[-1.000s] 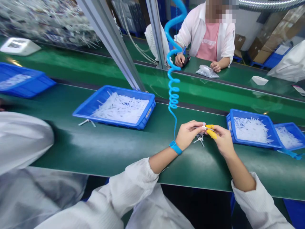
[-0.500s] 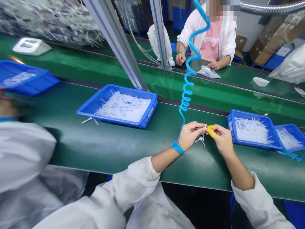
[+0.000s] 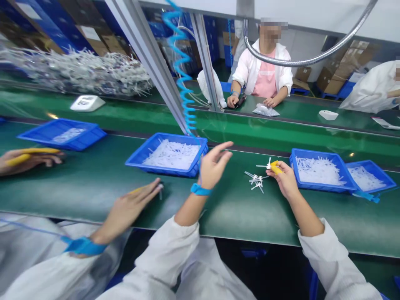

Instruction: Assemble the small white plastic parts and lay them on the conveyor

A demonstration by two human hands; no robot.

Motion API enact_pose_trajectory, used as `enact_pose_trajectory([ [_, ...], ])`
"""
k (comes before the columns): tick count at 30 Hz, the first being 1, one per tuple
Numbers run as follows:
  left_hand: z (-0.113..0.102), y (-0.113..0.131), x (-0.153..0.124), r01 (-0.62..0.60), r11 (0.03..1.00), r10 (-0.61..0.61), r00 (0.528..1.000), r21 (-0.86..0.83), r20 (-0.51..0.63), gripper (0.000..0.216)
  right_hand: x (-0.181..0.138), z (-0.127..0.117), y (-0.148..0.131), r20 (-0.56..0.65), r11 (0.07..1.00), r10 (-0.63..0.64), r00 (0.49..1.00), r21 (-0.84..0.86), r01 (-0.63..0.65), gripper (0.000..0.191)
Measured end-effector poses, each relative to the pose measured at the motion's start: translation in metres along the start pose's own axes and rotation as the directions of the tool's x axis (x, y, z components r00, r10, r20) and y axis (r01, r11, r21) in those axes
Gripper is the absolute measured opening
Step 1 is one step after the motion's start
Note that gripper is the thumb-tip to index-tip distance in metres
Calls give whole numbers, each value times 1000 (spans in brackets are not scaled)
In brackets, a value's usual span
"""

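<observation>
Since the earlier frame the hands are parting: the left hand is now standing well off to the left of the little pile on the green table, while the right hand is staying just right of that pile. Watching from my distant seat, I am taking the pile as my marker. Above the right hand's palm, yellow-wrapped fingers are pinching one white piece, which is sitting beyond the pile and slightly to its right. From the pinch one thin strip is running leftward and another is pointing away from me, so I am making out no single long axis. Meanwhile the left hand is gripping nothing that I am seeing; its fingers are spreading and pointing away from me, leaning a little toward the pile's side. Of the two, the right hand is lying clearly nearer to the pile, whose strips are fanning several ways, one reaching toward that hand. One blue tray is resting left of the pile, its right edge passing behind the left hand, and a second tray is resting to the pile's right.
</observation>
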State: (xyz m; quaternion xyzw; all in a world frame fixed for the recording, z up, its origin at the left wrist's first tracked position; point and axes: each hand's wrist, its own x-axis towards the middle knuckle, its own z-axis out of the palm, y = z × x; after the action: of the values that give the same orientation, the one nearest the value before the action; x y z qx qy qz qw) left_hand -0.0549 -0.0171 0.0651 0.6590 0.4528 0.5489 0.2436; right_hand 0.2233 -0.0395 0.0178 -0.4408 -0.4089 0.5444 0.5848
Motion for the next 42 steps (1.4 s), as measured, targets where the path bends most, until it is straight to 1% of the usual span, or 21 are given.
enact_pose_trajectory([
  [1,-20,-8,7,8,990,-1,999,138,-48,35,0,0,0,10,1000,4,1000,2,-4,43],
  [2,-39,-17,14,55,954,-36,997,296,-67,35,0,0,1,23,1000,8,1000,5,-8,44],
  [3,-57,-27,21,115,886,-106,993,450,-45,33,1,0,2,38,1000,14,999,9,-14,44],
  [5,-87,-48,32,174,806,-197,980,566,-20,28,0,1,4,67,999,33,997,12,-34,44],
  [6,-98,-57,36,186,755,-256,967,628,20,27,0,2,5,78,999,43,996,10,-43,45],
  [8,-113,-70,40,180,668,-350,932,723,92,27,0,2,7,96,998,59,994,0,-59,46],
  [10,-119,-78,41,161,612,-410,902,774,136,24,0,1,8,110,997,72,991,-4,-72,46],
  [13,-122,-85,43,135,598,-438,881,790,181,12,0,0,10,124,996,83,989,3,-84,45],
  [14,-122,-86,44,128,594,-444,875,794,192,11,1,0,10,126,997,80,989,7,-82,44],
  [17,-123,-90,48,127,581,-463,864,804,198,18,1,-2,12,131,998,64,989,14,-67,42],
  [22,-119,-94,54,156,584,-478,859,796,183,13,1,-2,13,118,998,55,992,34,-59,43],
  [26,-124,-86,54,184,614,-449,881,768,148,6,1,-3,13,100,997,52,994,46,-56,46],
  [29,-136,-69,51,199,646,-383,920,737,87,5,1,-4,13,95,999,33,995,36,-36,46],
  [31,-140,-53,47,182,695,-312,948,696,64,9,1,-5,14,94,1000,22,995,5,-22,46],
  [33,-133,-37,40,128,764,-230,970,632,81,22,0,-5,14,90,999,21,996,-26,-19,47],
  [35,-111,-24,29,52,834,-150,979,549,136,29,0,-4,13,84,999,29,996,-43,-26,47],
  [36,-95,-19,22,14,864,-115,979,504,169,27,0,-3,12,84,998,34,996,-48,-30,46],
  [38,-54,-13,7,-65,918,-37,968,392,246,21,0,-3,11,92,998,40,995,-59,-35,45],
  [39,-32,-12,-1,-105,966,36,959,236,280,20,-1,-3,10,94,997,46,994,-73,-39,44],
  [40,-10,-11,-9,-94,990,58,954,107,294,19,-1,-4,10,94,995,52,994,-90,-44,43],
  [42,29,-12,-22,22,999,-11,955,-35,296,15,-1,-8,10,76,987,71,995,-147,-59,40],
])
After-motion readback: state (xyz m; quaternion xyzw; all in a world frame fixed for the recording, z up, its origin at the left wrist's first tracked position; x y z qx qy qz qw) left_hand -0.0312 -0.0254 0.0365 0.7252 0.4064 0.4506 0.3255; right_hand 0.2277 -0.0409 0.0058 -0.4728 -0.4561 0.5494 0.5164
